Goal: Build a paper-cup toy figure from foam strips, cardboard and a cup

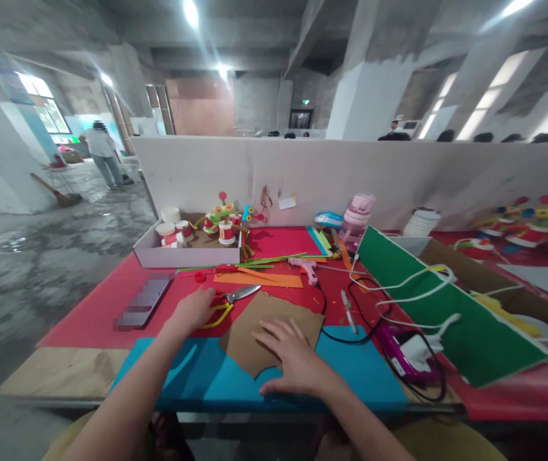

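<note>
My right hand [289, 358] lies flat with fingers spread on a brown sheet of craft foam [274, 320], which rests on a blue sheet [351, 378] near the table's front edge. My left hand [193, 310] reaches forward and curls over the yellow-and-red handles of a pair of scissors [233, 299]. The scissors lie on the red table cover with their blades pointing right. How firmly the left fingers grip the handles is hidden.
A white cardboard box [185, 255] with paper-cup craft figures stands at the back left. Orange and green strips [259, 276], a glue gun [305, 269], a pen [348, 312], white and black cables, a pink bottle [356, 221] and a green board [447, 320] lie around. A white partition [351, 173] closes the table's far side.
</note>
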A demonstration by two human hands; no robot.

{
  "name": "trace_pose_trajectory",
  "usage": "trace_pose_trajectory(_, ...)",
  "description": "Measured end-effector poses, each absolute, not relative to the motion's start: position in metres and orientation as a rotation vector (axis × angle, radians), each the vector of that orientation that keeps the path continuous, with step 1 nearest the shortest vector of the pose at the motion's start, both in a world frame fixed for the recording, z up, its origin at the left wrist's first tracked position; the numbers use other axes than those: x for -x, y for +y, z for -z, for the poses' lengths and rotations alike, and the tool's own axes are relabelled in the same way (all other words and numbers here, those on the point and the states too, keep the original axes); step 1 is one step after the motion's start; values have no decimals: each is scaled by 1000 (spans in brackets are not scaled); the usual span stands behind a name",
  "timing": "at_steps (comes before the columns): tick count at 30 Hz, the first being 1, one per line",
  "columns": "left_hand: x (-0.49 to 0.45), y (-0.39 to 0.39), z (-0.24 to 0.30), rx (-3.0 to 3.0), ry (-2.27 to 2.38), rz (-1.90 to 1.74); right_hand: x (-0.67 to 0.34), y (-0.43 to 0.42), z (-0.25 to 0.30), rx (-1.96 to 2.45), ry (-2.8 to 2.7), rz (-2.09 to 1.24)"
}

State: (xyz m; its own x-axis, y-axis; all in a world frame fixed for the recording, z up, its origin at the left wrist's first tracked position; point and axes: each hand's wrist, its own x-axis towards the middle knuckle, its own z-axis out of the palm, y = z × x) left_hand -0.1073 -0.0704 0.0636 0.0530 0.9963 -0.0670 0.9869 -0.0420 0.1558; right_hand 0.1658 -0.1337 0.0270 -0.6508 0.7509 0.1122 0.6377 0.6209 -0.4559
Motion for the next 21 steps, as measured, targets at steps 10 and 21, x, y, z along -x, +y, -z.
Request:
trace_pose_trajectory(10, 101, -70, -51, -2216, 2183, 51, -164, -132, -8, 1069, -2522, -525)
trace_pose_trajectory(21, 146, -68, -55, -2171, 2279, 262, -157, -125, 9, 951, -2606, -250)
